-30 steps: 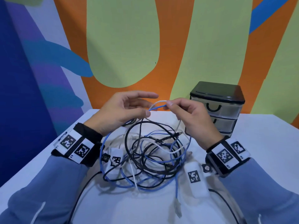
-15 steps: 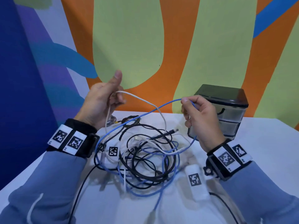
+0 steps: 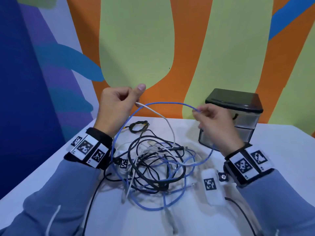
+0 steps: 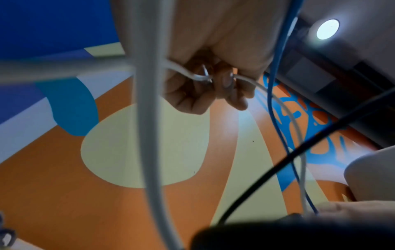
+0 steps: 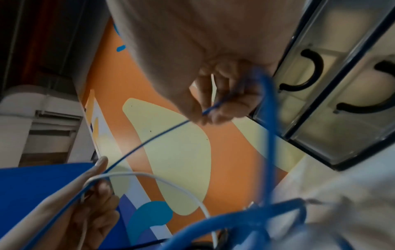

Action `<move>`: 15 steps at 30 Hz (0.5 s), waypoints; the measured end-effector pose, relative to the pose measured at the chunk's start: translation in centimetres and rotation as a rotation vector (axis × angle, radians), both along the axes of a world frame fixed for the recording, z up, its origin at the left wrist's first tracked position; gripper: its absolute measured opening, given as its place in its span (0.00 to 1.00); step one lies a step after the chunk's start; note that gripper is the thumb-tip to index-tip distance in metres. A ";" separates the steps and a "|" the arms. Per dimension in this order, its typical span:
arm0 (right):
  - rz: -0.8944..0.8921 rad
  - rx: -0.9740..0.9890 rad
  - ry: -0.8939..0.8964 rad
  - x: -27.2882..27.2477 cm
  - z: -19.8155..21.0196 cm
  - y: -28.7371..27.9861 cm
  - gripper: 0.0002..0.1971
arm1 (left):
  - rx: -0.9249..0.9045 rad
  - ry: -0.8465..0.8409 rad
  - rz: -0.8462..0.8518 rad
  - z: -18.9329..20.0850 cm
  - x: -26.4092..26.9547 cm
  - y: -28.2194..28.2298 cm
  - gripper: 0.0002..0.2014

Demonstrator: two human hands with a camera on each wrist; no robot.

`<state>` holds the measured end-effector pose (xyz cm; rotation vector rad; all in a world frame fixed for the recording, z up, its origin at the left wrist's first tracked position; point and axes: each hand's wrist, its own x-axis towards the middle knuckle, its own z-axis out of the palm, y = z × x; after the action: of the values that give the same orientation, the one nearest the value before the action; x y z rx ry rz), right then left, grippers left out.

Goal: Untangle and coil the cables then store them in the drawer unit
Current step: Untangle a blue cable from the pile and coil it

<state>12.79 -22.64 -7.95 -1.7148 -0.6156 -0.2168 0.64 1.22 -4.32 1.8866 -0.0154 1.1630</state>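
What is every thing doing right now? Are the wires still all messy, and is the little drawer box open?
left hand: raised, pinching the white cable.
right hand: raised, pinching the blue cable.
white cable: lifted, trailing into the pile.
blue cable: arched between the hands, rest in the pile.
cable pile: tangled on the table.
drawer unit: drawers closed.

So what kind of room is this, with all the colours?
Probably a playful studio or activity room set up for recording, though I can't be sure: a bright painted orange, green and blue mural wall, a plain white table, and square-coded marker bands on both wrists.
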 end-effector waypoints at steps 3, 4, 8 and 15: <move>0.138 -0.199 -0.041 -1.3 -0.1 0.5 0.10 | -0.023 -0.026 0.076 -0.7 0.7 -0.1 0.33; 0.190 -0.231 -0.042 -1.8 0.1 0.6 0.12 | -0.019 -0.022 0.115 -0.9 0.9 -0.1 0.34; 0.402 -0.212 0.003 -4.0 0.6 1.3 0.09 | -0.006 0.016 0.268 -1.6 1.5 -0.1 0.36; 0.542 -0.043 -0.035 -5.9 0.4 2.3 0.12 | 0.075 -0.017 0.292 -0.9 0.9 -3.3 0.32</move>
<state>6.89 -20.30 -7.55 -1.5237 -1.0883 0.1521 1.55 -2.03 -5.22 1.9912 0.2163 1.3911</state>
